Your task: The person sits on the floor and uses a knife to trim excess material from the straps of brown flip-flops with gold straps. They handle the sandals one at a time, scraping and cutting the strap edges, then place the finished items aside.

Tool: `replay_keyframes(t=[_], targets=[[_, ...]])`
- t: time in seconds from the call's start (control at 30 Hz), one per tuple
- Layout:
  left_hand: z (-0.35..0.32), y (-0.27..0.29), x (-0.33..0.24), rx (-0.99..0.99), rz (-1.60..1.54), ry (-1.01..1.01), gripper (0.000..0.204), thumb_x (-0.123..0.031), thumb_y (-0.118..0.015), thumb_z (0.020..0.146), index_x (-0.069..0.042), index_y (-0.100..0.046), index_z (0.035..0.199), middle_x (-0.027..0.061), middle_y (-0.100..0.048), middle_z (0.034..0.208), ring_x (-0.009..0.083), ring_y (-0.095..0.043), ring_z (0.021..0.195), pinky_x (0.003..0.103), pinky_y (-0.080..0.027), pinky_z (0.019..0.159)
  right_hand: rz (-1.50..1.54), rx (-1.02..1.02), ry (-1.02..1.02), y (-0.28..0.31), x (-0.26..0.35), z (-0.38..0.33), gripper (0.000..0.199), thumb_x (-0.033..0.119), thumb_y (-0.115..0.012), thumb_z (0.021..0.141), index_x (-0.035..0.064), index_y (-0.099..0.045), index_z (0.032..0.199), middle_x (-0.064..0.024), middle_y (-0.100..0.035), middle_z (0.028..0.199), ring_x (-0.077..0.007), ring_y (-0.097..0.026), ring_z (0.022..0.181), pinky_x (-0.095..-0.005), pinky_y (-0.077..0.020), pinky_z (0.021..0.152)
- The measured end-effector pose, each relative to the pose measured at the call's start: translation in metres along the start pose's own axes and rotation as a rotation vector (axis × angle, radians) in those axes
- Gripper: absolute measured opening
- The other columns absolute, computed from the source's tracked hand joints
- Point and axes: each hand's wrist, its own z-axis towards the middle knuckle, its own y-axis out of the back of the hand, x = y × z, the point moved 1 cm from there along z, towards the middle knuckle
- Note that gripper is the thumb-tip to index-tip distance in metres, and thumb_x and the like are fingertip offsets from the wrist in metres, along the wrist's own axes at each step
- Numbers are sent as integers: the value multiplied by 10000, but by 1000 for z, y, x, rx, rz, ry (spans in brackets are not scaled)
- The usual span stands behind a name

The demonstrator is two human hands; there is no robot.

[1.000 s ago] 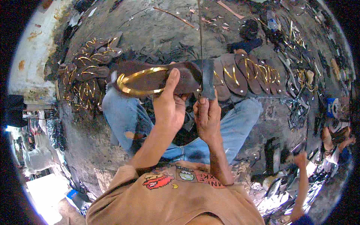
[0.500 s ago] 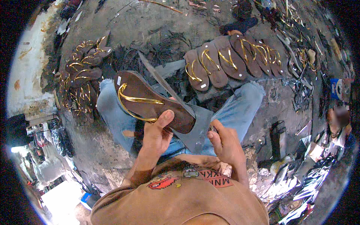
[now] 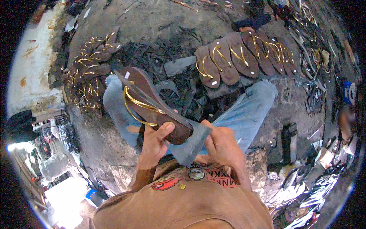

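A brown flip-flop (image 3: 146, 91) with gold straps is tilted over my lap, its toe toward the upper left. My left hand (image 3: 157, 140) grips it near the heel, thumb on top of the footbed and fingers underneath. Around the heel hangs a grey sheet of sole material (image 3: 189, 147), from which a long narrow strip runs up across the sandal's top. My right hand (image 3: 225, 144) is closed at the sheet's right edge, its fingers curled on it. Whether a small tool is also inside that fist is hidden.
Several finished-looking sandals (image 3: 224, 68) stand in a row beyond my right knee. A heap of similar sandals (image 3: 88, 68) lies at the left. Black offcuts (image 3: 177, 95) litter the floor between my legs. Another person's arm (image 3: 251, 23) shows at the far right.
The long grey strip has swung left, from beside the sandal to across its top. My right hand has turned and shifted slightly, and the sheet has tilted with it.
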Motion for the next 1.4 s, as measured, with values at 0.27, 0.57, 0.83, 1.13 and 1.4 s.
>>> replay_keyframes(t=[0.27,0.57,0.83,1.13,1.4], targets=[[-10,10,0,239,106,-61,640,66,-667,801,-13,-438,1393,135,-636,1224,297,-618,1183,464,-498,1039,651,-250,-93,-24,-13,29,328,301,-761,888,48,-673,1077,-86,-712,862,-158,-639,752,-320,-511,698],[40,1,-30,305,75,-282,505,-225,-614,962,-74,-466,1421,49,-630,1097,181,-616,1034,353,-510,935,345,-308,74,-34,-14,-10,397,107,-894,701,14,-732,1051,-10,-543,735,-119,-497,674,-278,-395,629],[30,-30,-47,175,555,-467,355,-309,-611,1010,-66,-599,1269,-44,-594,872,41,-542,807,210,-467,744,793,-416,36,-13,37,24,463,106,-917,690,37,-740,1112,23,-661,896,-75,-565,764,-229,-437,663],[8,-50,-59,174,858,-649,225,-188,-625,980,-29,-601,1137,36,-677,961,87,-621,896,243,-498,821,634,-522,89,-22,25,31,265,107,-848,773,48,-755,1015,-93,-747,911,-147,-679,755,-287,-523,680],[21,-39,-55,237,828,-675,328,-322,-648,984,-34,-602,1133,43,-656,942,98,-602,841,254,-496,783,670,-420,45,-11,27,21,443,99,-869,760,34,-707,1167,-53,-751,991,-93,-672,855,-252,-538,763]])
